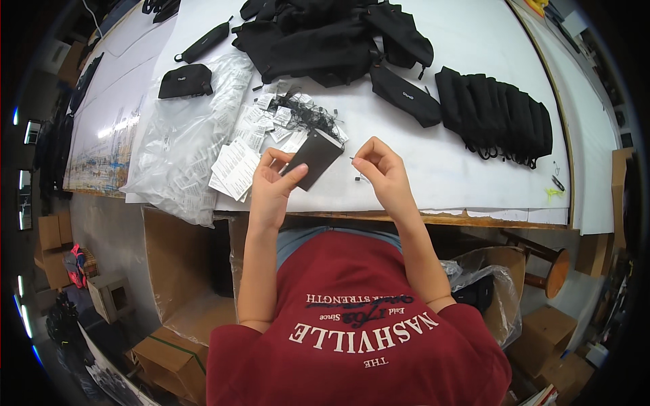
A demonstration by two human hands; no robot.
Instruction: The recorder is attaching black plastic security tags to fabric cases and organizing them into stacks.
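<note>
My left hand (272, 184) grips a black hang tag (318, 157) between thumb and fingers, tilted above the table's near edge. A pale strip shows along the tag's upper edge. To its right, my right hand (382, 172) is closed in a pinch; a tiny dark tip pokes out at the fingertips, too small to name. Just beyond the left hand lie white printed cards (233, 170), fanned out, and a tangle of black tag strings (305, 111) among small white labels (261, 120). A small dark piece (359, 179) rests beside the right hand.
Black fabric pouches (311, 47) are heaped at the far middle. One pouch (406, 98) lies nearer, beside a row of several more (494, 115) at right. A clear plastic bag (183, 149) with labels hangs over the left edge, under another pouch (185, 82). Cardboard boxes (179, 271) stand below.
</note>
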